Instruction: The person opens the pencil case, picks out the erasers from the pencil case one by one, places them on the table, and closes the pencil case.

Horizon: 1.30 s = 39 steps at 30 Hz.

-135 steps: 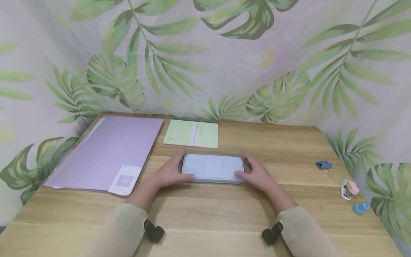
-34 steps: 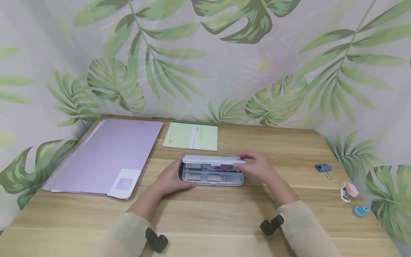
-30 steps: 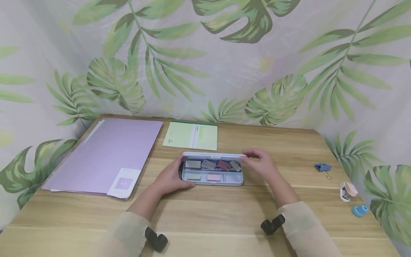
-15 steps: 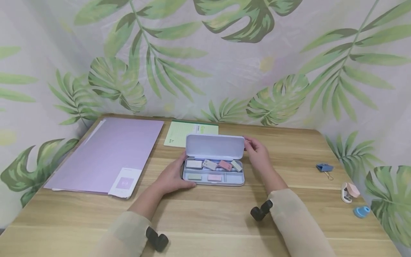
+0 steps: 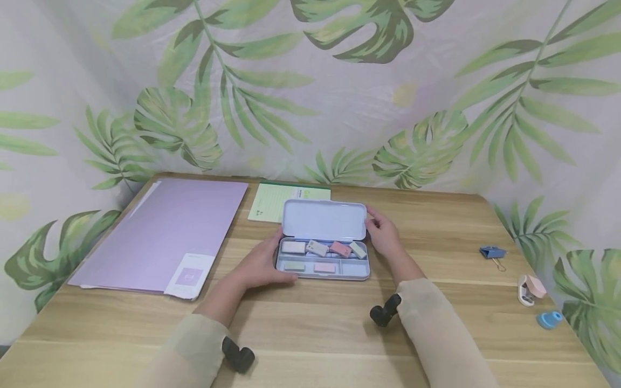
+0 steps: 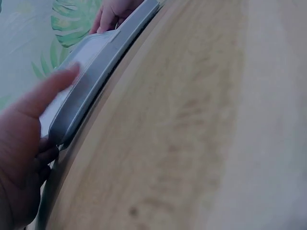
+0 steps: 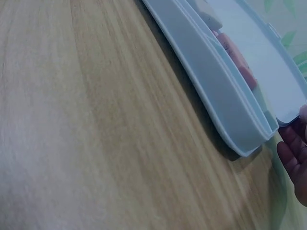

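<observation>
The lid (image 5: 324, 220) had swung up and back, its right edge pinched by the right hand (image 5: 385, 234), while the left hand (image 5: 261, 265) held the case (image 5: 354, 268) by its left end on the table (image 5: 310, 328), so the eraser-like blocks (image 5: 340, 248) inside lay uncovered

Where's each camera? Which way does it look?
On head: faces forward and down at an open pale-blue rectangular case; left hand and right hand show.
On left wrist: looks along the case; both hands show.
On right wrist: faces its right end; right hand shows.
Wrist views share the case and brown wooden tabletop.
</observation>
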Motion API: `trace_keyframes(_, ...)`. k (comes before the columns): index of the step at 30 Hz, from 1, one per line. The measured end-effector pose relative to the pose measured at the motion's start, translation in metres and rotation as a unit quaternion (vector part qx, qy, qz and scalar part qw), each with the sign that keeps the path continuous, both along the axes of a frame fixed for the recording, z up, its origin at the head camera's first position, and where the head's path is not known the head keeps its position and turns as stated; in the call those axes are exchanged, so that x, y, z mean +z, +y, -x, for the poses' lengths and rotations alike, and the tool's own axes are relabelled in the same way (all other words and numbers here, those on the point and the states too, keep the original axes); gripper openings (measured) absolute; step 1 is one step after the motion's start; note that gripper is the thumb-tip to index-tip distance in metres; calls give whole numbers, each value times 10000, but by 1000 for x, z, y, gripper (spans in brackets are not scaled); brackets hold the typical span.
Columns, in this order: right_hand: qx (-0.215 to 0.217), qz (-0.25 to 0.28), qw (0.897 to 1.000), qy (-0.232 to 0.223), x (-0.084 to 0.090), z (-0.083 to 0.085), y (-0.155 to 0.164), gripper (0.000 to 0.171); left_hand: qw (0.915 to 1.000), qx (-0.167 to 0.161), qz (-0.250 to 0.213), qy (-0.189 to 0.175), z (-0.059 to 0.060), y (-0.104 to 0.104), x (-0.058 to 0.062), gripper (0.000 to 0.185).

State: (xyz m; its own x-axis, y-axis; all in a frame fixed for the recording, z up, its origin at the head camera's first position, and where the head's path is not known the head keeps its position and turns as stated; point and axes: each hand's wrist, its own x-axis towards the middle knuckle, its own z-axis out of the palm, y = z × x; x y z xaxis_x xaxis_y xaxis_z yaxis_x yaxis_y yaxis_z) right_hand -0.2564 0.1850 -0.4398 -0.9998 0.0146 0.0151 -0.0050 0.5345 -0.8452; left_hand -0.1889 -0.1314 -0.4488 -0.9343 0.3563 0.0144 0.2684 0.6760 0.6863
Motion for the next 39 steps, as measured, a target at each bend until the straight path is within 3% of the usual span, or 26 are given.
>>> trace_keyframes(5,-3,-88,10000,-21,1,0,-2,47,9996,125,251,-23,0,-1,-1,110)
trace_keyframes(10,94,-172,9998,91,5,-5,-4,51,9993,258,278,8,-1,-1,-3,110)
trace_keyframes(16,84,-612,9935,958,15,-24,-18,49,9992,326,208,124,-3,-3,-2,112)
trace_keyframes(18,348,-1000,9863,1264,18,-31,-29,44,9989,338,246,189,-3,-4,-2,112)
trace_keyframes(22,1267,-1551,9695,1414,23,-41,-56,39,9985,326,306,331,-2,-5,-3,110)
trace_keyframes(27,2131,-2255,9376,1573,22,-44,-87,37,9981,235,303,488,-1,-3,-5,108)
trace_keyframes(33,2648,-3075,8976,1720,21,-39,-104,36,9981,144,237,556,-2,1,-6,108)
trace_keyframes(39,2877,-3473,8765,1684,26,-36,-111,34,9979,180,252,562,-4,-1,-7,107)
